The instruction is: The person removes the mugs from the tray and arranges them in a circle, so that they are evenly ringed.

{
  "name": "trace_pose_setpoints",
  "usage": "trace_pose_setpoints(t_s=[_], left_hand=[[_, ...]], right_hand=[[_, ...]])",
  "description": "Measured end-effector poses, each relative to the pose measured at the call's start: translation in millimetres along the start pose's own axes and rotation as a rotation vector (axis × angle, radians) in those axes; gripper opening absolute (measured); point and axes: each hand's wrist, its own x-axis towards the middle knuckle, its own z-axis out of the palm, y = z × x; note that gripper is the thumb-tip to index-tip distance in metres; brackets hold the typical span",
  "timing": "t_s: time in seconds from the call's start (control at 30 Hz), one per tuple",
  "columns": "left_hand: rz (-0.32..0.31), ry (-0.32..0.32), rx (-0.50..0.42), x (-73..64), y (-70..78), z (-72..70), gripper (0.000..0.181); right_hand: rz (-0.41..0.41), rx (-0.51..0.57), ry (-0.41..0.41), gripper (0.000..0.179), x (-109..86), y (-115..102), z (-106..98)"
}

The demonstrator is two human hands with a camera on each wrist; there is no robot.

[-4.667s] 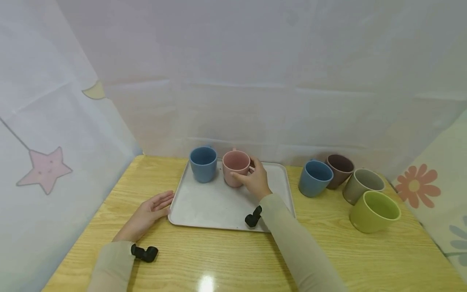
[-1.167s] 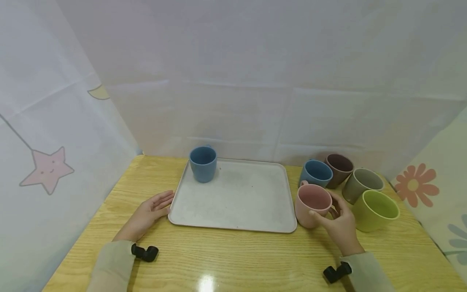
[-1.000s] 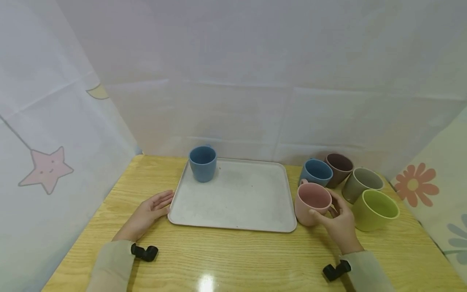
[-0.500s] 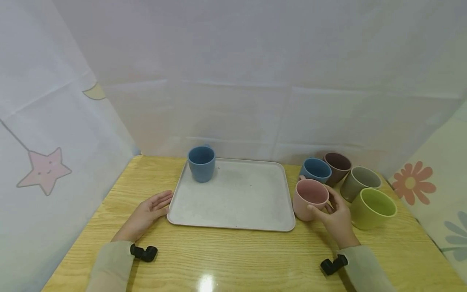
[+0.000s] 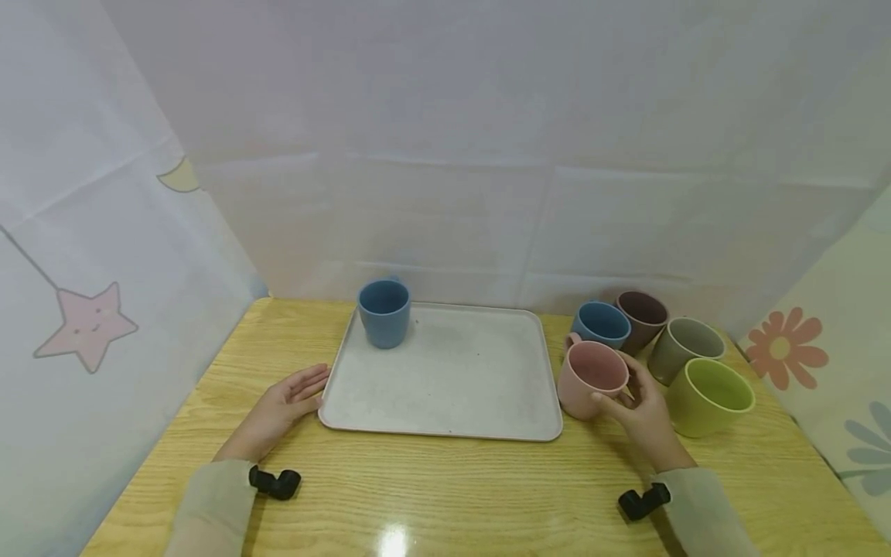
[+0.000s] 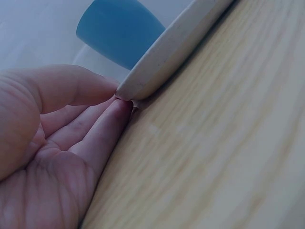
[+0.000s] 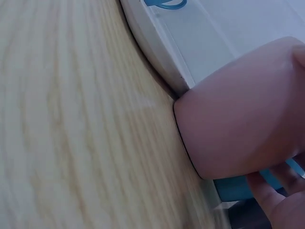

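Observation:
My right hand (image 5: 642,414) holds a pink mug (image 5: 583,394) from its right side, thumb in front and fingers behind. The mug stands upright on the table, close against the right edge of the grey-white tray (image 5: 445,387). In the right wrist view, the mug's pink wall (image 7: 238,109) fills the middle, and its base meets the wood. My left hand (image 5: 274,410) rests on the table by the tray's left edge, fingers extended. Its thumb and fingertips touch the tray rim (image 6: 143,76) in the left wrist view. A blue mug (image 5: 385,321) stands at the tray's back left.
Behind my right hand stand a second blue mug (image 5: 602,325), a brown mug (image 5: 643,325) and a grey cup (image 5: 685,352). Right of the hand is a wide green cup (image 5: 703,406). A white cloth wall (image 5: 445,193) closes off the table's back.
The pink mug has gone from the tray to the table on its right, in my right hand. Over the last second it has shifted slightly backward. The left hand has stayed by the tray.

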Motion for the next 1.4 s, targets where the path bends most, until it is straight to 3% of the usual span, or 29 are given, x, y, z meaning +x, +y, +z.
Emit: trace_pose_setpoints(t_s=[0.17, 0.27, 0.5, 0.63, 0.9, 1.03, 1.2, 1.4], left_hand=[[-0.005, -0.005, -0.012, -0.4, 0.6, 0.9, 0.068], [-0.003, -0.004, -0.014, -0.2, 1.1, 1.4, 0.068], [-0.004, -0.005, -0.012, -0.2, 1.3, 1.6, 0.067], [-0.002, -0.001, -0.004, 0.7, 0.3, 0.4, 0.067], [-0.012, 0.006, -0.007, 2.9, -0.7, -0.8, 0.067], [-0.006, 0.002, -0.004, 1.2, -0.1, -0.8, 0.067], [-0.005, 0.002, -0.004, -1.3, 1.9, -0.4, 0.067], [-0.005, -0.011, -0.012, -2.5, 2.9, 0.6, 0.067]], right_hand=[[0.027, -0.034, -0.032, 0.081, -1.4, -6, -3], [0.019, -0.078, -0.005, 0.079, -1.9, -15, -4], [-0.112, -0.081, 0.283, 0.057, 7.2, -50, 4], [-0.175, -0.018, 0.339, 0.049, 11.9, -75, 14], [-0.299, 0.117, 0.208, 0.041, 27.9, -105, 60], [-0.295, 0.148, 0.103, 0.042, 36.3, -113, 90], [-0.244, 0.139, -0.040, 0.046, 51.3, -117, 127], [-0.088, 0.120, -0.188, 0.052, 74.5, -105, 169]])
